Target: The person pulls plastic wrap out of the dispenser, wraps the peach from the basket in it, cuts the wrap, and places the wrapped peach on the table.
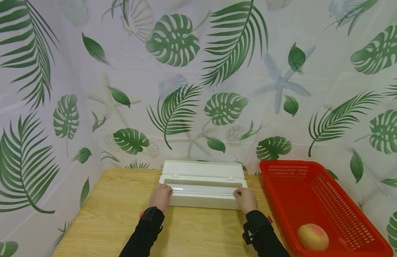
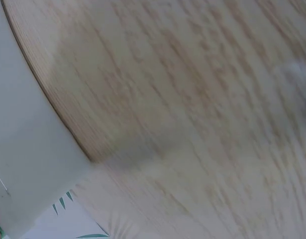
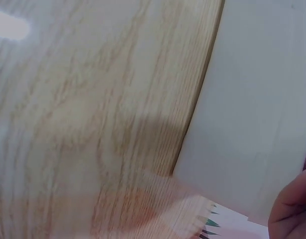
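Note:
A long white box (image 1: 203, 200) with its lid hinged back stands on the wooden table (image 1: 121, 214) near the far edge. A shiny strip of film (image 1: 185, 189) lies along the box's open top. My left hand (image 1: 163, 194) holds the box's left front corner, fingers curled over the rim. My right hand (image 1: 243, 197) holds the right front corner the same way. The left wrist view shows only blurred table wood (image 2: 192, 99) and the box's white wall (image 2: 23, 149). In the right wrist view the box wall (image 3: 257, 99) fills the right side, with a fingertip (image 3: 292, 209) at the bottom corner.
A red slotted basket (image 1: 333, 200) stands on the right of the table, touching the box's right end; a peach (image 1: 312, 236) lies in its near corner. A leaf-print curtain (image 1: 198, 89) closes off the back and sides.

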The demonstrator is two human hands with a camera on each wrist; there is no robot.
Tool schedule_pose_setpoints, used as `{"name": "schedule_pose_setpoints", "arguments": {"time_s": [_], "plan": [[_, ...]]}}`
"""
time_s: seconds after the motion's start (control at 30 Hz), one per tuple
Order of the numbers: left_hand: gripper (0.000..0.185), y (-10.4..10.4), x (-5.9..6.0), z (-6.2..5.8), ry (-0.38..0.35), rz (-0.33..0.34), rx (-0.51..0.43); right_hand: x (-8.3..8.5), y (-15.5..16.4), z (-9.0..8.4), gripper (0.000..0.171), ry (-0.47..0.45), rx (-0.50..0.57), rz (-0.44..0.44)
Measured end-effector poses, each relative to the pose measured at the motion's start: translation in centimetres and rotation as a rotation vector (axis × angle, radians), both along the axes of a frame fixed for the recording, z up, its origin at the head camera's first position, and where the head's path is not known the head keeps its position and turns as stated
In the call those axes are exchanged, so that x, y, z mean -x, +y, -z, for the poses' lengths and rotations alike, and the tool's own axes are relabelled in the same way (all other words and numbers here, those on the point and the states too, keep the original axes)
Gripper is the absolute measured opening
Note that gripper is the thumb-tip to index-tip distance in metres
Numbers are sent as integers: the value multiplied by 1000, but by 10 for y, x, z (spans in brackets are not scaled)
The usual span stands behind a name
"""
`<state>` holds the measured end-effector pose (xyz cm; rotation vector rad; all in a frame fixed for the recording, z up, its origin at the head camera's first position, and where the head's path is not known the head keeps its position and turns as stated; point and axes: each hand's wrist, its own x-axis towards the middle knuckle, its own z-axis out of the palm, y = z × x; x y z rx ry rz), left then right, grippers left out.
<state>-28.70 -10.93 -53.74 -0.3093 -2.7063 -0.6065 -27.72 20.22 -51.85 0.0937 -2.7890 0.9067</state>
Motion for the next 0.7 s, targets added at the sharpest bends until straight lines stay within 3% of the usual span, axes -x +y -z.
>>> {"name": "schedule_pose_setpoints", "arguments": {"time_s": [0.13, 0.47, 0.7], "plan": [[5, 0, 3, -1, -13, -6, 26, 1, -2, -2, 8, -19, -32, 10], [5, 8, 3, -10, -64, -39, 240, 7, -6, 5, 8, -54, -176, 66], [4, 10, 6, -7, -56, -52, 261, 6, -8, 5, 3, -18, -252, 83]]}}
